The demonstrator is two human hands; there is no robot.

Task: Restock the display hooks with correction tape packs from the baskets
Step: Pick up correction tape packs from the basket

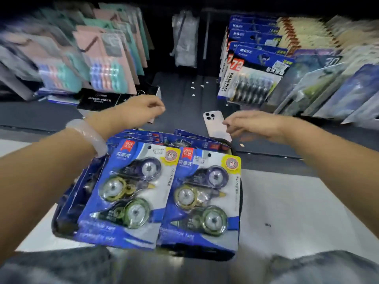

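both hands, left hand (141, 111) and right hand (252, 125), loosely curled and holding nothing, hover above glossy blue blister-carded correction tape packs (162, 193) stacked in a dark basket (59, 226).

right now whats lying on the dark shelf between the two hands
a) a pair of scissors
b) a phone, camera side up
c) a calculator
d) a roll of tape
b: a pale phone lies flat, its camera lenses facing up, between the left hand and the right hand.
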